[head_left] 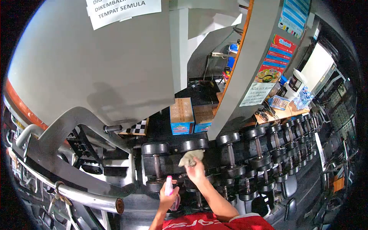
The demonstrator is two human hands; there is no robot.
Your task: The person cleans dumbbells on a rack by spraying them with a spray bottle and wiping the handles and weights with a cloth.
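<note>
My right hand (196, 171) is closed on a pale, crumpled cloth (190, 158), which lies against the rear head of a black dumbbell (194, 145) on the rack. The cloth and hand cover most of that dumbbell's handle. In my left hand (167, 198) is a spray bottle (168, 185) with a white and pink head, held upright near the front of the rack. Just beyond it stands another dumbbell (157, 165) with a bare metal handle. To the right of my right hand sits a further dumbbell (230, 155).
More dumbbells (260, 149) run along the rack to the right. A curved grey machine frame with a metal bar (88, 199) stands at left. Behind are cardboard boxes (182, 115), a grey pillar (245, 69) and a wooden table (283, 115) with bottles and cables.
</note>
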